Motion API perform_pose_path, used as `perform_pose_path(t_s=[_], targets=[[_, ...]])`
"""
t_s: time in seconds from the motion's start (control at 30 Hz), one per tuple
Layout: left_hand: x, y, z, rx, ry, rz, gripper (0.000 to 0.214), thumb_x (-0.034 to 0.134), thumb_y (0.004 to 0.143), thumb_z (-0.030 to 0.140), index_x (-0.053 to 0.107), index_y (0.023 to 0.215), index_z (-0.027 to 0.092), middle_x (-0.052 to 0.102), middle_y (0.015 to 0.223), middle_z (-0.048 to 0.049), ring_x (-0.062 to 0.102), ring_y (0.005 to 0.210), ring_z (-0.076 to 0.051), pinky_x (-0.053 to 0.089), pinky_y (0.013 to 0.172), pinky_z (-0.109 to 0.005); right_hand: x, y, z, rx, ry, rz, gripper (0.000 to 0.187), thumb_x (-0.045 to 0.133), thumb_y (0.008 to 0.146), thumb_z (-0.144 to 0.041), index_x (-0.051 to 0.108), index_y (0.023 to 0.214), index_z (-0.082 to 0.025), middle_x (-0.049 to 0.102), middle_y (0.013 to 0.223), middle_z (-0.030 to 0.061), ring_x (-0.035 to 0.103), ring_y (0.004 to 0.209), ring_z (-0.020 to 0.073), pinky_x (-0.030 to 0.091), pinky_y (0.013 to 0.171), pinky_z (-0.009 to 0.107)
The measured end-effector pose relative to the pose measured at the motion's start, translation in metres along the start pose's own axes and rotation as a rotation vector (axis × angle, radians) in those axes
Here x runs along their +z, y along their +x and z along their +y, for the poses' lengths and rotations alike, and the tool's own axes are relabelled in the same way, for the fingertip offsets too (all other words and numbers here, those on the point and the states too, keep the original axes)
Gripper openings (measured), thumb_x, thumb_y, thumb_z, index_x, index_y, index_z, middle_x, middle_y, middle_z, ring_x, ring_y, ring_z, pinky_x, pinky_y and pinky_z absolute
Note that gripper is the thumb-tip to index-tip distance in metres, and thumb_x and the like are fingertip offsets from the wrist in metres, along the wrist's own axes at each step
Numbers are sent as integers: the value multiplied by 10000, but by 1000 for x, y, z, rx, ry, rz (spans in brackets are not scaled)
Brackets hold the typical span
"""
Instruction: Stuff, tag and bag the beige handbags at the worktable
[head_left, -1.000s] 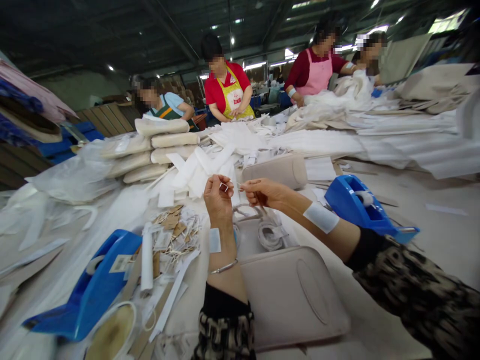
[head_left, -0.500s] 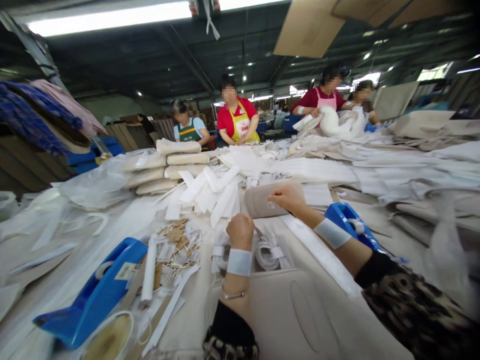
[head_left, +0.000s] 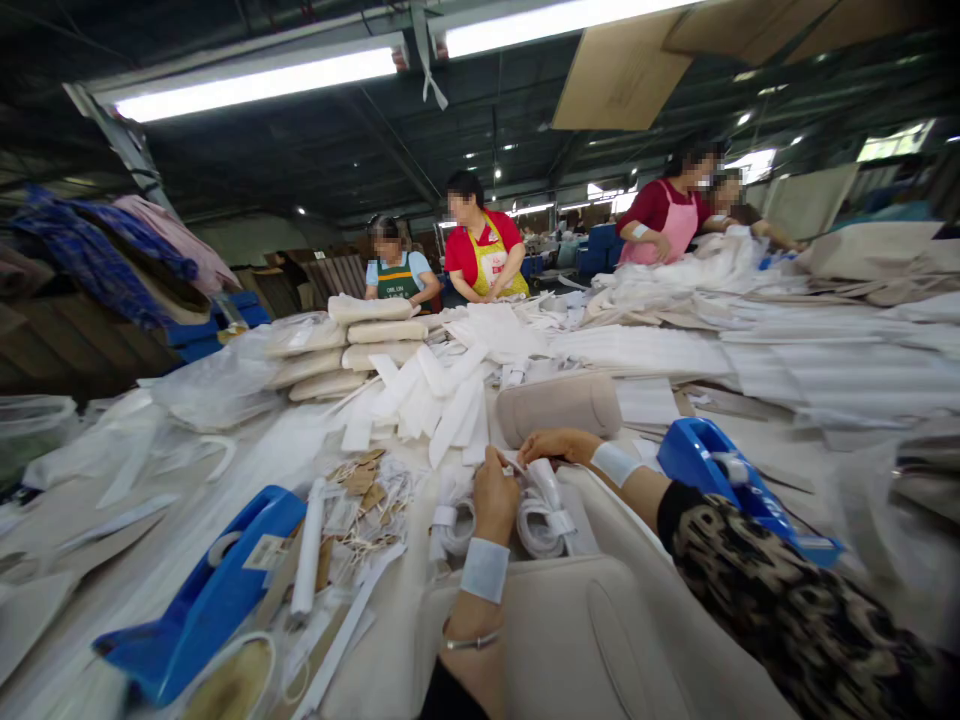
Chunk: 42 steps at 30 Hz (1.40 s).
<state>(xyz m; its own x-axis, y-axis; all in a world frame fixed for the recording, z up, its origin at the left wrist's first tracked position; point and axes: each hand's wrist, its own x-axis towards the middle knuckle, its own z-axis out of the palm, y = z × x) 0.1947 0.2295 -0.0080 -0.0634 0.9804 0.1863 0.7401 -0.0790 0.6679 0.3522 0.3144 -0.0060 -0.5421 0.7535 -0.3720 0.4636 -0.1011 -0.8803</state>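
My left hand (head_left: 496,497) is closed in a pinch at the middle of the beige padded item lying in front of me. Close by on its right, my right hand (head_left: 559,445) has curled fingers that nearly meet the left fingertips; what lies between them is too small to make out. Below the hands sit a coiled whitish cord bundle (head_left: 545,525) with a white band, and a second coil (head_left: 452,530) partly behind my left wrist. A flat beige cushion-like panel (head_left: 555,630) lies nearest me. Just beyond my right hand rests a rolled beige padded piece (head_left: 559,408).
Blue tape dispensers stand left (head_left: 202,590) and right (head_left: 720,480). Tags with strings (head_left: 367,510), a white roll (head_left: 307,550) and a tape ring (head_left: 229,680) lie at left. White strips (head_left: 431,395) and stacked beige pads (head_left: 382,330) are beyond. Several people work across the table.
My right hand has come down and toward me from the beige padded piece to beside my left hand. The left hand's fingers now pinch forward. The view has shifted slightly.
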Motion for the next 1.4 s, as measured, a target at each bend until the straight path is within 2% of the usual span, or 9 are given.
perform_pose_path(t_s=[0.13, 0.27, 0.47, 0.6, 0.73, 0.9, 1.07, 1.23, 1.4], targets=[[6, 3, -1, 25, -25, -16, 221, 558, 780, 51, 486, 921, 205, 694, 837, -42, 649, 810, -179, 396, 675, -241, -2, 0, 9, 29, 63, -36, 117, 651, 710, -196, 695, 798, -134, 580, 544, -35, 474, 430, 82, 372, 423, 180], [5, 0, 2, 2, -3, 17, 165, 567, 818, 139, 494, 951, 204, 689, 824, -69, 647, 785, -216, 370, 637, -267, -3, -1, 11, 38, 87, -28, 134, 657, 697, -195, 710, 800, -128, 564, 524, -33, 429, 411, 73, 346, 411, 175], [-2, -8, 11, -45, -43, 150, 221, 515, 790, 145, 545, 999, 209, 681, 830, -101, 644, 875, -283, 371, 693, -316, -17, -17, -11, -10, 80, 73, 189, 726, 714, -298, 699, 747, -113, 529, 493, -39, 363, 378, 50, 270, 362, 170], [-5, -6, 10, -8, -252, 165, 177, 530, 767, 150, 551, 927, 222, 652, 679, -15, 649, 771, -209, 399, 685, -268, -14, -33, -39, -57, 99, 62, 229, 708, 743, -347, 690, 739, -119, 521, 465, -37, 387, 377, 63, 252, 357, 175], [-6, -1, 4, 21, -527, 183, 134, 488, 784, 156, 516, 902, 212, 576, 536, 51, 600, 583, -151, 427, 648, -240, -1, -44, -57, -66, 149, 21, 128, 675, 655, -146, 720, 769, -110, 638, 584, 7, 513, 483, 90, 381, 457, 187], [-4, 4, -2, 27, -850, 182, 119, 494, 770, 224, 482, 885, 195, 553, 508, 58, 560, 507, -133, 441, 567, -229, 10, -51, -58, -131, 264, 37, 270, 585, 563, -87, 719, 793, -131, 714, 769, 45, 652, 740, 152, 499, 743, 267], [-7, 3, -2, -37, -1110, 214, 207, 493, 753, 286, 447, 929, 187, 592, 586, 47, 485, 420, -92, 477, 515, -239, 22, -52, -49, -208, 291, 84, 326, 685, 513, -183, 707, 834, -130, 716, 852, 67, 660, 841, 177, 492, 837, 289], [-13, 1, -1, -121, -1256, 279, 248, 515, 766, 304, 432, 969, 188, 653, 669, 7, 509, 420, -79, 518, 532, -256, 28, -42, -42, -261, 175, 219, 336, 709, 642, -455, 626, 717, -138, 614, 637, 7, 562, 587, 110, 458, 600, 238], [-15, 2, 1, -240, -1320, 322, 277, 535, 790, 274, 414, 1028, 201, 616, 684, 34, 581, 410, -105, 514, 497, -251, 30, -31, -38, -262, -61, 340, 329, 731, 677, -427, 541, 649, -159, 452, 483, -78, 365, 440, 60, 247, 441, 210]])
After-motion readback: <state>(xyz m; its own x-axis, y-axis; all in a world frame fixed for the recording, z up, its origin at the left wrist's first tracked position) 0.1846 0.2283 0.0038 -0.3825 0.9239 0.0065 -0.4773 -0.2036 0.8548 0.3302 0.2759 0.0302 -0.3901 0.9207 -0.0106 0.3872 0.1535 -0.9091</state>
